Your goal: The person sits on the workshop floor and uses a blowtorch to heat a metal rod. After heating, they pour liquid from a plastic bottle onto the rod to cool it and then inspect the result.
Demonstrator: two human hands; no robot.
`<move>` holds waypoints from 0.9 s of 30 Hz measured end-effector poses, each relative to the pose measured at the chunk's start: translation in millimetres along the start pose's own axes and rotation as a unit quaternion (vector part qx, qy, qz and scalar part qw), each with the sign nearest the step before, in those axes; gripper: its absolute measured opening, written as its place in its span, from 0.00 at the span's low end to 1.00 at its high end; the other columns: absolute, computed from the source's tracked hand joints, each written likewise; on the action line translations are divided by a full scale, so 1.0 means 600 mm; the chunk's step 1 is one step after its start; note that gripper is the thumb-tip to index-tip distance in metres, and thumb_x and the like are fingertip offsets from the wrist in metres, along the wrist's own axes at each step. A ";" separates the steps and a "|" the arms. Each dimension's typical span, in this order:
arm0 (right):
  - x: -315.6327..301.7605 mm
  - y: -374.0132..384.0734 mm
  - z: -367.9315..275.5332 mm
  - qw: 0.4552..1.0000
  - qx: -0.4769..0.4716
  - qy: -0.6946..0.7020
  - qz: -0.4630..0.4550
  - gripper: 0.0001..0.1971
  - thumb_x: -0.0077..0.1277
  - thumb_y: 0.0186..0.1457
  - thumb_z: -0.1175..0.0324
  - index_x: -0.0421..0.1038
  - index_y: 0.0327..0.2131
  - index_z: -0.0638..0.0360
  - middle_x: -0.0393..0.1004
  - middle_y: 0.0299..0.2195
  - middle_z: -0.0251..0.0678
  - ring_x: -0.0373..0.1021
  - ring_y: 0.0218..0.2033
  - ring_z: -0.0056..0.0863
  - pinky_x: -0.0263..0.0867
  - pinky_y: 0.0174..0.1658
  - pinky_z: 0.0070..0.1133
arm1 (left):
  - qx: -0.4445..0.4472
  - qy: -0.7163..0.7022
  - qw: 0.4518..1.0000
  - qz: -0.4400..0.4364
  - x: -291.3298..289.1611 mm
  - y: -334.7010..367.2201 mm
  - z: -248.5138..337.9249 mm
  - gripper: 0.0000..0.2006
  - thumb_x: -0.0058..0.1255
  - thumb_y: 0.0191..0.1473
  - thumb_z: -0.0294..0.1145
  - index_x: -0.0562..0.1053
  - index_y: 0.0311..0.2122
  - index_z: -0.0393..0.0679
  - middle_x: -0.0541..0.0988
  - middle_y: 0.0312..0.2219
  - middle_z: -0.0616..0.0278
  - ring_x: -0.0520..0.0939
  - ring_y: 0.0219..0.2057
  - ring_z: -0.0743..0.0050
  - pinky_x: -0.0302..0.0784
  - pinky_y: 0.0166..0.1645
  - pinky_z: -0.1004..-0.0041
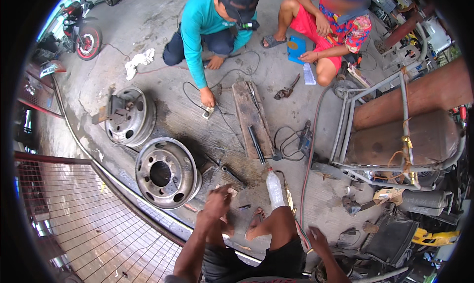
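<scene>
My left hand (pixel 217 202) is raised in front of me, beside the nearer steel wheel rim (pixel 167 173). Its fingers look loosely bent and apart, and I see nothing held in it. Beyond it, a metal bar tool (pixel 230 174) lies on the concrete. My right hand (pixel 318 240) hangs to the right of my knee with fingers apart and nothing in it, closest to a thin hose (pixel 302 225). Between my feet and a worn wooden block (pixel 249 116) lies a clear plastic bottle (pixel 275 189). A black tube (pixel 256 144) rests against the block.
A crouching person in teal (pixel 197 41) touches a power outlet (pixel 206 113); another person in a floral shirt (pixel 340 26) holds a blue folder. A second rim (pixel 140 115), a corded drill (pixel 305 140), a metal frame (pixel 348 120) and a wire-mesh gate (pixel 98 219) surround me.
</scene>
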State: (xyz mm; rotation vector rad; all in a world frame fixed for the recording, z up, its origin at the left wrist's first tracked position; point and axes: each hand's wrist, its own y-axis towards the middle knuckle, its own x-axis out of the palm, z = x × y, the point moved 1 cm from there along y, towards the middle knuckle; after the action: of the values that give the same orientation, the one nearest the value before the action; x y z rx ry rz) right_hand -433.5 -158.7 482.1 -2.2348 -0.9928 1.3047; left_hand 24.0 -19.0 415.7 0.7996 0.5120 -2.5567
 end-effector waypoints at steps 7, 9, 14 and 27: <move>-0.029 -0.283 -0.107 0.978 0.141 0.124 -0.086 0.36 0.45 0.65 0.39 0.60 0.67 0.53 0.62 0.64 0.56 0.59 0.66 0.55 0.57 0.67 0.38 | -0.326 -0.237 0.914 0.043 -0.182 -0.482 0.144 0.30 0.52 0.62 0.44 0.64 0.65 0.40 0.75 0.55 0.48 0.75 0.56 0.52 0.67 0.62 0.61; -0.037 -0.308 -0.134 0.993 0.060 0.071 -0.076 0.37 0.47 0.63 0.40 0.58 0.68 0.49 0.60 0.65 0.57 0.57 0.66 0.59 0.56 0.68 0.40 | -0.382 -0.334 0.862 0.002 -0.171 -0.580 0.205 0.34 0.52 0.64 0.48 0.61 0.68 0.40 0.74 0.58 0.49 0.73 0.60 0.55 0.64 0.65 0.62; -0.023 -0.351 -0.136 0.991 -0.032 -0.088 -0.100 0.36 0.48 0.64 0.43 0.58 0.68 0.50 0.60 0.66 0.58 0.59 0.66 0.55 0.58 0.67 0.39 | -0.441 -0.406 0.791 -0.119 -0.165 -0.589 0.253 0.37 0.53 0.65 0.51 0.57 0.70 0.39 0.71 0.62 0.47 0.69 0.64 0.55 0.62 0.67 0.63; -0.158 -0.524 -0.094 0.990 -0.077 0.088 -0.082 0.21 0.48 0.61 0.61 0.74 0.53 0.61 0.80 0.46 0.53 0.79 0.45 0.46 0.70 0.48 0.39 | 0.153 -0.068 0.918 -0.360 0.211 -0.346 0.506 0.21 0.53 0.59 0.48 0.78 0.53 0.47 0.78 0.51 0.46 0.80 0.52 0.44 0.74 0.58 0.52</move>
State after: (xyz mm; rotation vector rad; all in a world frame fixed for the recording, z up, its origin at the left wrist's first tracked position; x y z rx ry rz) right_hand -537.2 -10.8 761.8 -2.2787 -1.2160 0.9717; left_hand -308.1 -15.7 618.4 0.5880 0.4170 -3.4144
